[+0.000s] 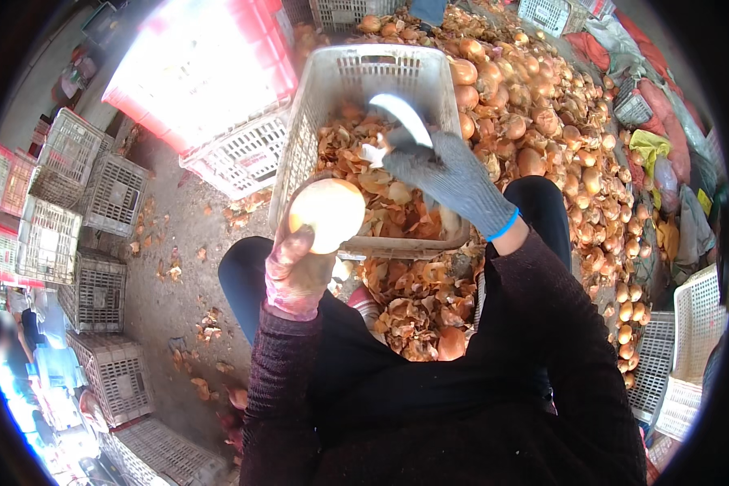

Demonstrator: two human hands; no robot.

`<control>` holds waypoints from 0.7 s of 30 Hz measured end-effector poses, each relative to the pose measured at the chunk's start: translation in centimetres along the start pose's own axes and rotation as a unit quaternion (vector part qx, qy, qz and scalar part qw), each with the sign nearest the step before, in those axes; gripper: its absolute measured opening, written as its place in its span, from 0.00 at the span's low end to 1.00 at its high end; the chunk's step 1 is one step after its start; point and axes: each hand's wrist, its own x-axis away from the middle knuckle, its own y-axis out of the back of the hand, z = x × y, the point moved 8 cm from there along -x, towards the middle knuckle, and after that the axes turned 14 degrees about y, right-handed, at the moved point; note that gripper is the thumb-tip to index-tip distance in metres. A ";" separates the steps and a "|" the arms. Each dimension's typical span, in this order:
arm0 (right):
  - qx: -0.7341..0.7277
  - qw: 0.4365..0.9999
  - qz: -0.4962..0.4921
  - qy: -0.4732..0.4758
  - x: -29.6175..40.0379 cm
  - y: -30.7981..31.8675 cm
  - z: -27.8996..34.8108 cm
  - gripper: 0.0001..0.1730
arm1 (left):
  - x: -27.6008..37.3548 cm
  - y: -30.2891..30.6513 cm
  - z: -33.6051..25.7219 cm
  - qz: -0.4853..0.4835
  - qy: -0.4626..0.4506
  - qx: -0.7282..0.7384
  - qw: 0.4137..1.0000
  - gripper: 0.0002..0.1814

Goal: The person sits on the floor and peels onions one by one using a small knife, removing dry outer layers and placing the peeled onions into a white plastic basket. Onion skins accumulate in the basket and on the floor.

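My left hand [297,267], in a stained pinkish glove, holds a pale, brightly lit onion [328,215] at the near left corner of a plastic crate [376,248]. Over that crate is my right hand [440,173], in a grey knit glove with a blue cuff. It grips a curved knife [404,115] whose blade shines white; the fingers hide the handle. A whitish scrap [374,152], perhaps onion peel, shows at its fingertips. Dry onion skins [395,188] lie inside the crate between my knees.
Unpeeled onions [531,115] spread in a large heap on the right. Loose skins [425,304] and an onion [451,343] lie between my legs. A glaring red crate [206,79] sits atop a white one [243,155]. Stacked crates [112,191] line the left; sacks [668,115] lie far right.
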 end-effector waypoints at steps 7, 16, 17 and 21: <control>0.273 0.941 0.082 0.180 2.2 -3.8 4.1 0.22 | -0.4 -1.9 1.0 0.003 0.033 0.008 0.999 0.47; 0.233 0.944 0.000 0.232 3.3 -4.9 3.4 0.35 | -0.2 -0.5 3.1 -0.102 0.058 -0.029 0.993 0.41; 0.231 0.944 -0.006 0.234 3.3 -4.9 3.6 0.33 | -0.2 -0.7 2.8 -0.090 0.055 -0.040 0.994 0.41; 0.224 0.951 -0.028 0.214 3.1 -4.8 3.6 0.29 | 0.1 -1.1 2.0 -0.073 0.042 -0.076 0.994 0.39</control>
